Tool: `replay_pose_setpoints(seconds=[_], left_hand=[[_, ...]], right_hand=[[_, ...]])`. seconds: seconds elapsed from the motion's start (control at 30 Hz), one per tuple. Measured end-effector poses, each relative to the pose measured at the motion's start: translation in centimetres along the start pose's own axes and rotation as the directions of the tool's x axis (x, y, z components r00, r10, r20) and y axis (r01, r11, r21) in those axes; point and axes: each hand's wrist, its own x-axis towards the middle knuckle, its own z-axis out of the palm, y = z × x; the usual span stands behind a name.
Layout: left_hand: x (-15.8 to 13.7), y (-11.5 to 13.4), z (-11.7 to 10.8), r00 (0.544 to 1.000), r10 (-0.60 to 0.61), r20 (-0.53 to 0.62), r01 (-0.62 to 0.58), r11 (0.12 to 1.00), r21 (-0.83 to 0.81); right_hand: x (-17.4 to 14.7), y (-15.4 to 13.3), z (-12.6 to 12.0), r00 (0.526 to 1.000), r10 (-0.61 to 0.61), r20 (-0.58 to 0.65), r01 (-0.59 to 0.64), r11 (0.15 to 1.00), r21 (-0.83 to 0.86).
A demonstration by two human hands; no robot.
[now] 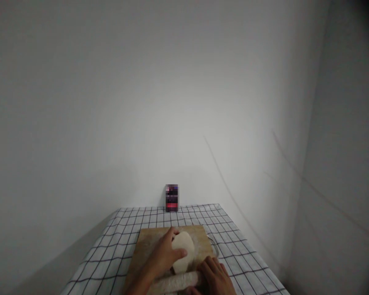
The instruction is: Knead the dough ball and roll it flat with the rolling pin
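A flat, pale oval of dough [183,248] lies on a floured wooden board [147,237]. My left hand [169,250] grips the dough from its left side, thumb over its face and fingers at its far left edge. Just nearer to me is a flour-coated rolling pin [178,282], lying across the board. My right hand [215,275] is closed around the right end of the pin, with its fingers curled. The pin's right end is hidden under that hand, and its near side runs close to the bottom of the view.
A black-and-white checked cloth [246,262] covers the table under the board. Against the white wall [184,102] leans a small dark upright object, blurred, probably a phone [172,198]. A clear rounded rim [214,246] shows beside the board's right edge.
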Motion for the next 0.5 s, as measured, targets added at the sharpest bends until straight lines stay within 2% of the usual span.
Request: replay_pose_setpoints(seconds=[0.1,0.23,0.4,0.5], left_hand=[[1.6,-1.3,0.0,0.993,-0.054,0.108,0.073,0.981,-0.180],[3.6,-2.6,-1.1,0.976,-0.097,0.196,0.121,0.986,-0.115],[2.8,-3.0,-1.6,0.991,-0.090,0.103,0.088,0.996,0.018],[1.7,-3.0,-1.8,0.993,-0.068,0.093,0.057,0.992,0.115]], right_hand=[[-0.1,0.4,0.5,1.000,-0.004,0.014,0.004,1.000,-0.005],[0.2,0.1,-0.1,0.997,0.033,0.068,-0.034,0.999,0.027],[0.5,-0.7,-1.7,0.992,0.072,0.105,-0.079,0.995,0.064],[0.6,-0.9,-2.5,0.989,0.082,0.120,-0.093,0.992,0.089]])
